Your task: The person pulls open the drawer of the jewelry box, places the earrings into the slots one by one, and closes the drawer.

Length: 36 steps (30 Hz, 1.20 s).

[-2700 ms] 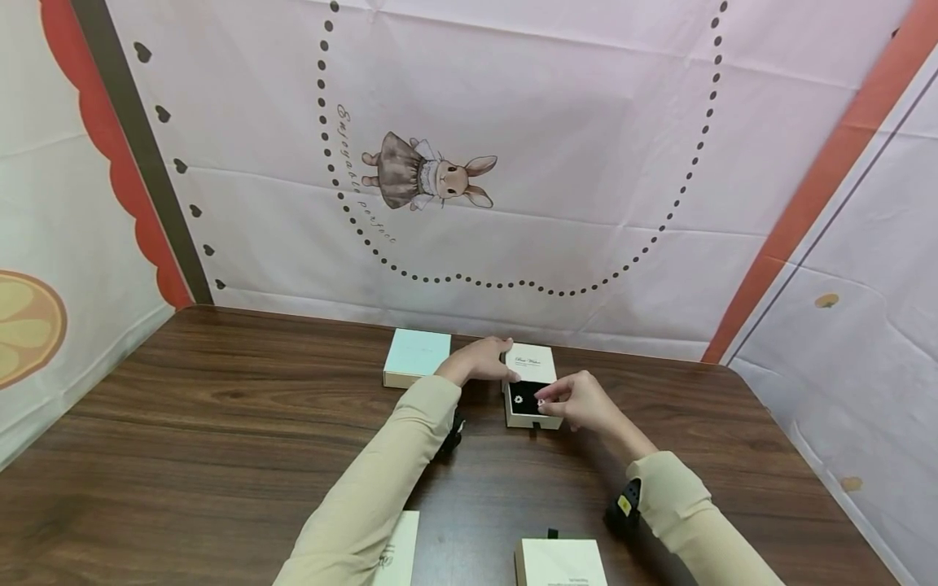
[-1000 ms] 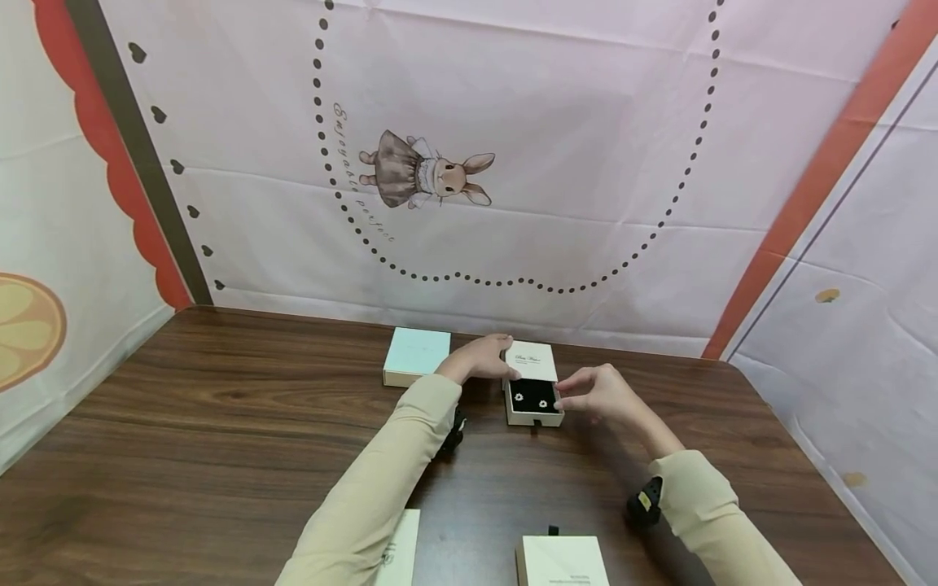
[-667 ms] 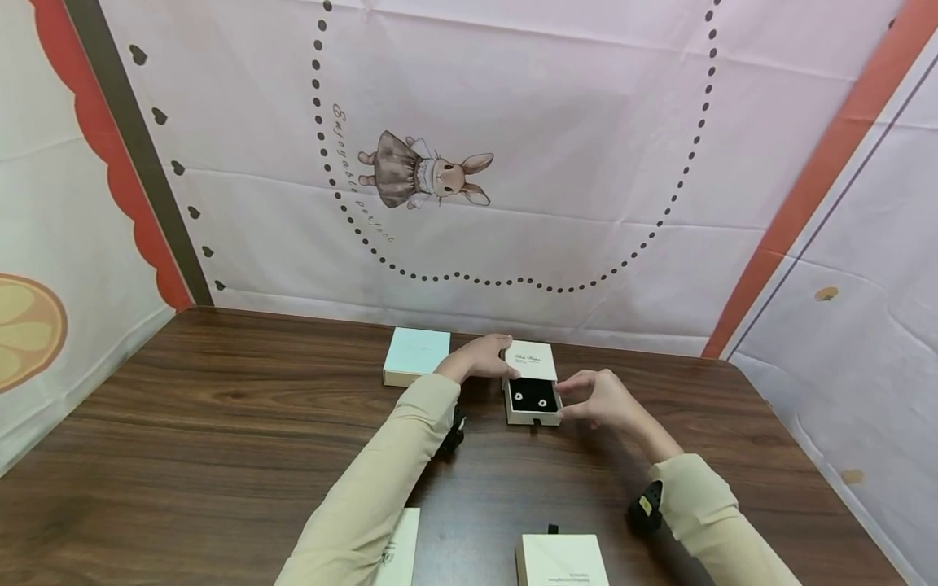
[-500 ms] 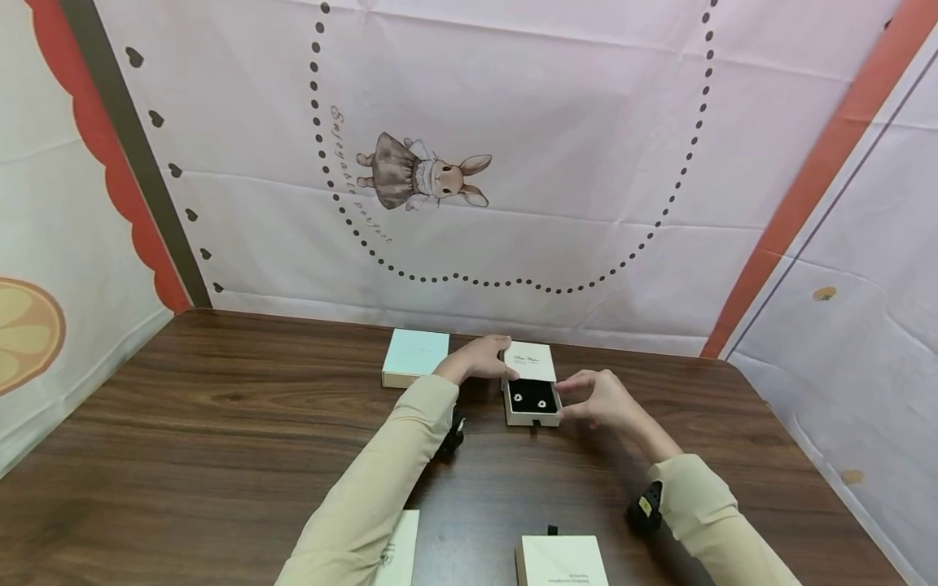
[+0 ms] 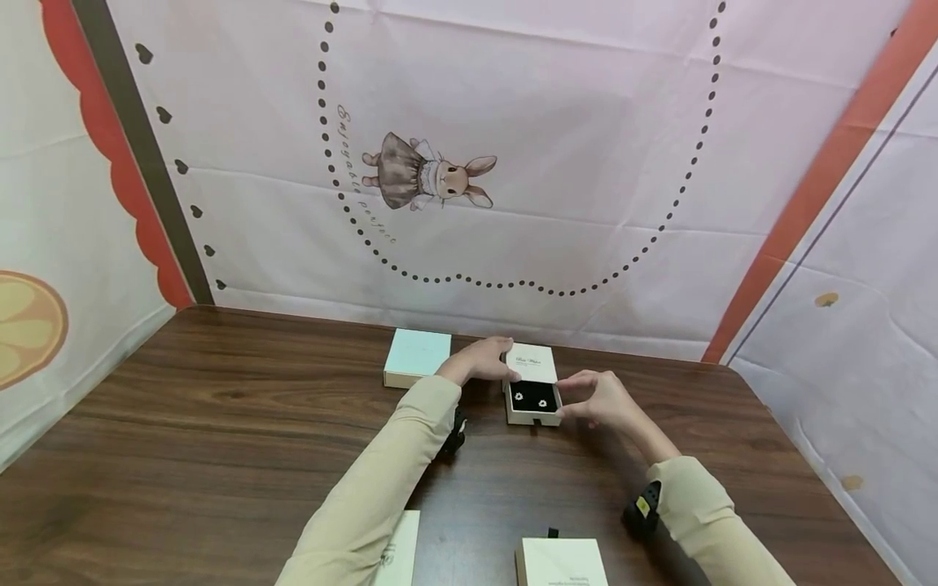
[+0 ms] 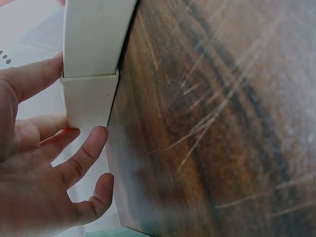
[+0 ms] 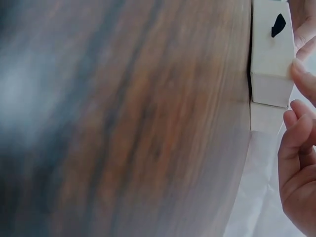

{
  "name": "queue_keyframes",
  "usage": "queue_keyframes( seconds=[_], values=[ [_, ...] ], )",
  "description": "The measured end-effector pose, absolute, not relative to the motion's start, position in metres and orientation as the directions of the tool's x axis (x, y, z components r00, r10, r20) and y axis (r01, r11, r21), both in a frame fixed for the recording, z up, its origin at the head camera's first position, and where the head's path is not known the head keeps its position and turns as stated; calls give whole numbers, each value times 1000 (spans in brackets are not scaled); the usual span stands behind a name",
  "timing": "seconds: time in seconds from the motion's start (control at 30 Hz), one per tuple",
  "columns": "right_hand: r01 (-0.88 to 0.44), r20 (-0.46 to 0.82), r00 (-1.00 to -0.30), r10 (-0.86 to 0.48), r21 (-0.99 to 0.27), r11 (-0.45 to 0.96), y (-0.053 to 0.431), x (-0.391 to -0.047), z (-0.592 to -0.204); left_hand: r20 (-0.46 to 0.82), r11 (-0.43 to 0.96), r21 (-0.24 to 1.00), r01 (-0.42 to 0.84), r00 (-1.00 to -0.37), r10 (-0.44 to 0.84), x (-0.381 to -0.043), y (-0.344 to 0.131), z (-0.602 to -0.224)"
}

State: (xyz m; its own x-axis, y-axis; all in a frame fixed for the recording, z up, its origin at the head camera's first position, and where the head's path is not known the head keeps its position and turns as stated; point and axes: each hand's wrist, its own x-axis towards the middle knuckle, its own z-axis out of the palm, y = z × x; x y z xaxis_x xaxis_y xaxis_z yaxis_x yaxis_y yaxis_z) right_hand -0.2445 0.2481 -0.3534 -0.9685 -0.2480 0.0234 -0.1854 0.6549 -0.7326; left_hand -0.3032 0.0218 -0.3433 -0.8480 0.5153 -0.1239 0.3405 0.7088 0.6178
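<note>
In the head view a cream jewelry box [image 5: 531, 363] stands at the table's back, its drawer [image 5: 532, 419] slid toward me. Two small, pale, ring-shaped earrings, the left one [image 5: 519, 396] and the right one [image 5: 543, 404], sit on the drawer's black padding [image 5: 531, 391]. My left hand [image 5: 479, 360] grips the cover from its left, thumb near the front edge and fingers round the far side. My right hand [image 5: 602, 403] has thumb and bent fingertips at the drawer's right side; the right wrist view shows the thumb [image 7: 302, 76] against its upper corner.
A light-blue box [image 5: 418, 353] stands left of my left hand. Nearer me, another cream box [image 5: 563, 563] with a black tab and a printed cream box [image 5: 399, 547], partly behind my left sleeve, lie on the brown wooden table [image 5: 242, 456]. A printed cloth hangs behind.
My right hand, earlier at the right earring, has let go and moved right to the drawer's side. Both earrings now show uncovered. The left hand keeps its place on the box.
</note>
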Motion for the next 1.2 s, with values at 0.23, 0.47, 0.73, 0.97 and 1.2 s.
queue_keyframes(
  seconds=[0.23,0.47,0.73,0.97,1.2],
  values=[
    [-173,29,-974,-227,-739,651,244,-248,-355,-133,719,604,344,-846,517,-302,21,-343],
    [-153,20,-977,-212,-760,632,244,-249,-356,-138,720,600,348,-841,523,-302,22,-343],
    [-125,9,-982,-190,-784,608,245,-250,-358,-145,708,623,332,-841,522,-301,22,-343],
    [-111,14,-986,-165,-795,596,241,-252,-357,-146,724,601,339,-844,516,-302,21,-343],
    [-109,21,-989,-148,-783,613,240,-255,-356,-148,727,596,341,-843,517,-304,22,-343]
  ],
)
